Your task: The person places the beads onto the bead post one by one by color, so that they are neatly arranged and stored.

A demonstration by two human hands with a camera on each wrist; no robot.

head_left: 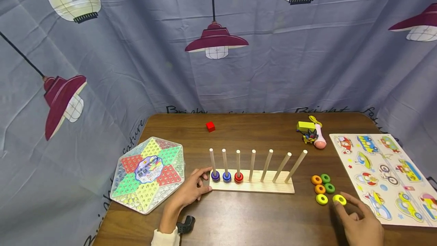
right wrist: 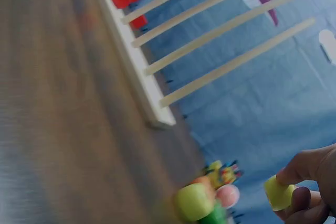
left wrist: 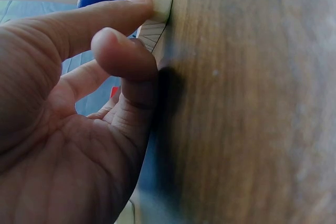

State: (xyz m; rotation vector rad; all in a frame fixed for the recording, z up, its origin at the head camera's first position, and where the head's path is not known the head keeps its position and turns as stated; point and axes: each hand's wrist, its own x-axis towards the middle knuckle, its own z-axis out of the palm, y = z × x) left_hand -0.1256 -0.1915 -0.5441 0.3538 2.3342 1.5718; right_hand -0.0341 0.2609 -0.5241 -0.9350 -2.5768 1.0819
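A light wooden peg board (head_left: 252,186) stands on the table with a row of upright pegs. Purple rings (head_left: 215,176), blue rings (head_left: 227,177) and red rings (head_left: 238,177) sit on its leftmost pegs; the other pegs are bare. My left hand (head_left: 192,189) holds the board's left end, thumb at the front corner and index finger towards the back. Over at the right, my right hand (head_left: 362,221) pinches a yellow ring (right wrist: 278,192) between thumb and fingers, raised off the table. Beside it lie another yellow ring (head_left: 321,199), orange rings (head_left: 319,189) and green rings (head_left: 329,188).
A Chinese checkers board (head_left: 148,174) lies at the left. A picture puzzle board (head_left: 384,179) is at the right. Towards the back are a red cube (head_left: 210,126), a yellow block (head_left: 305,126), a small figure (head_left: 310,136) and a pink-and-white toy (head_left: 320,139). A printed curtain (head_left: 239,75) hangs behind.
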